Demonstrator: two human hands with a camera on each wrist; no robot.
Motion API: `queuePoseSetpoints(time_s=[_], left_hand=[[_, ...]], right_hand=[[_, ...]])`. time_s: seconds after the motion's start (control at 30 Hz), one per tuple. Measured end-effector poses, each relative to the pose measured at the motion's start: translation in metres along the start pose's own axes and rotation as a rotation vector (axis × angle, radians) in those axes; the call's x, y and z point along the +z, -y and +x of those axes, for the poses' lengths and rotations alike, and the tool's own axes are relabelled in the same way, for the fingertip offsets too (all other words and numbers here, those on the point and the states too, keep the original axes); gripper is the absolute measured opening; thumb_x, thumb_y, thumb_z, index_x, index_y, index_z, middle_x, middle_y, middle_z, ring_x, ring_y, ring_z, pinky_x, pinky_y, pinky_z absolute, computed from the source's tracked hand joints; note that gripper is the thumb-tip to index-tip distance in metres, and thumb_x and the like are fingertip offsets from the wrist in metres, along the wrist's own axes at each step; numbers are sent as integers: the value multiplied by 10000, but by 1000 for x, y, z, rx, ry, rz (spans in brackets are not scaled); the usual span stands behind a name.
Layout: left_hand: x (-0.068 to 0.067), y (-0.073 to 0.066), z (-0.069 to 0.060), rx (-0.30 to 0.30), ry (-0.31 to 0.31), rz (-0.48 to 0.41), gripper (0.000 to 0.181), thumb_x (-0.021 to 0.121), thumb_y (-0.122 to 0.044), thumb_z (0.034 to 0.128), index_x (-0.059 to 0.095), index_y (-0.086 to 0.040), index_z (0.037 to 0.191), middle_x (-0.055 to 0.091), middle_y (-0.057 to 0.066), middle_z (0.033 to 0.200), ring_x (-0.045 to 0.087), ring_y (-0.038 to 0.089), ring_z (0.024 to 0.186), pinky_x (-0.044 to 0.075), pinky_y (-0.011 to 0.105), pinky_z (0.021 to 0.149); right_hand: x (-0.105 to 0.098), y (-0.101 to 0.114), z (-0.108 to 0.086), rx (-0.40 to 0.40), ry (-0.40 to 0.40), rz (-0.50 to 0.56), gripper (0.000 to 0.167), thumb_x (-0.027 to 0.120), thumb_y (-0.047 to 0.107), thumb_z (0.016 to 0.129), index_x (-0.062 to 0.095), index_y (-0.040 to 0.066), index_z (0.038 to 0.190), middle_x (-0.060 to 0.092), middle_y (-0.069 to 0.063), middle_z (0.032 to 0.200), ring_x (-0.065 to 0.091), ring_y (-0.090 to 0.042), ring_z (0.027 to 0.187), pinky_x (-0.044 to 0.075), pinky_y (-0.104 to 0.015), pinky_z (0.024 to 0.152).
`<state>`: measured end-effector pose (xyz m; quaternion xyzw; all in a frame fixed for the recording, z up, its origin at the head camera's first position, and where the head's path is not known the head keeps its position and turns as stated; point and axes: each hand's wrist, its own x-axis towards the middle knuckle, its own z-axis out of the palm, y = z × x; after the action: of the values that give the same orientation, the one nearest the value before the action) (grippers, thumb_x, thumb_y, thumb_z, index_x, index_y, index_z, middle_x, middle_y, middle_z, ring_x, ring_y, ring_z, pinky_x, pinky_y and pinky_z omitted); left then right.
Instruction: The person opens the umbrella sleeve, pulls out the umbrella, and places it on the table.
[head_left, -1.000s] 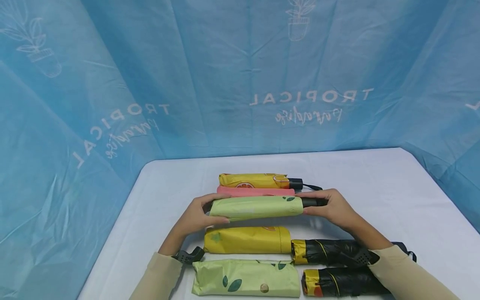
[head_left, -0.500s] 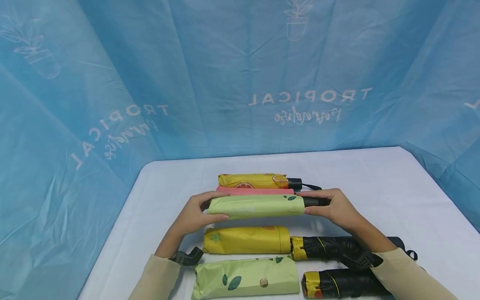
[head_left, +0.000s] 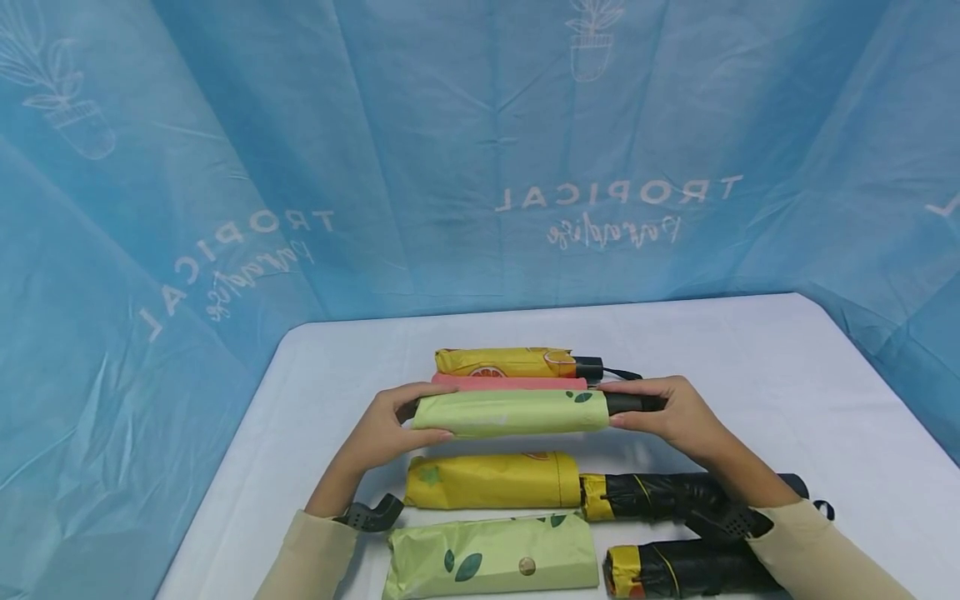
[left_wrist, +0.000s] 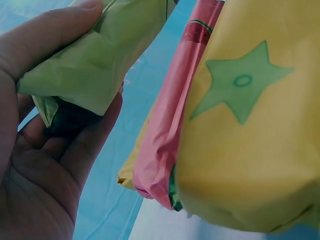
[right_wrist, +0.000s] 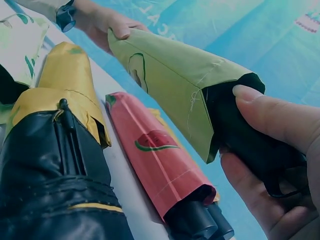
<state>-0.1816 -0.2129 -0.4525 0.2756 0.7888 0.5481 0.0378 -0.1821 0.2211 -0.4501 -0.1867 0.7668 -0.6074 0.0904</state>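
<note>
I see a big blue cloth (head_left: 450,167) hanging behind the white table (head_left: 345,358). A green umbrella (head_left: 512,414) is up above the table. Two black umbrellas (head_left: 648,497) lie on the table's near right part. Two hands hold the green umbrella — the left hand (head_left: 382,429) curls round its covered end, the right hand (head_left: 671,412) grips its black handle (head_left: 628,403).

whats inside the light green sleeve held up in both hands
Probably a folded umbrella: its black handle sticks out by the right hand and a dark end shows by the left hand. The light green sleeve covers the rest.
</note>
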Motion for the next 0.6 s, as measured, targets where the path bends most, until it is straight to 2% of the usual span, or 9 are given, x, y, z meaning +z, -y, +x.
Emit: queuePoseSetpoints(time_s=[0.27,0.4,0.6], left_hand=[[0,-3,1,32,11,-14,573,842,-78,856,647,-161,1388,642,62,1342,663,216,1054,560,327,911],[0,-4,1,23,13,-10,570,846,-92,855,649,-169,1385,643,59,1339,661,215,1052,558,326,914],[-3,-2,-1,28,1,-2,538,837,-76,860,664,-162,1363,650,61,1321,664,220,1030,567,334,884]], right_hand=[[-2,2,-2,-21,5,16,477,829,100,868,692,39,1320,649,-218,1313,709,-227,1025,615,-362,791],[-4,3,-4,-18,1,14,475,826,101,872,689,30,1320,645,-223,1319,709,-218,1020,614,-357,792],[-8,3,-7,-28,-5,16,467,814,94,882,684,27,1326,652,-154,1345,691,-191,1090,611,-357,806]])
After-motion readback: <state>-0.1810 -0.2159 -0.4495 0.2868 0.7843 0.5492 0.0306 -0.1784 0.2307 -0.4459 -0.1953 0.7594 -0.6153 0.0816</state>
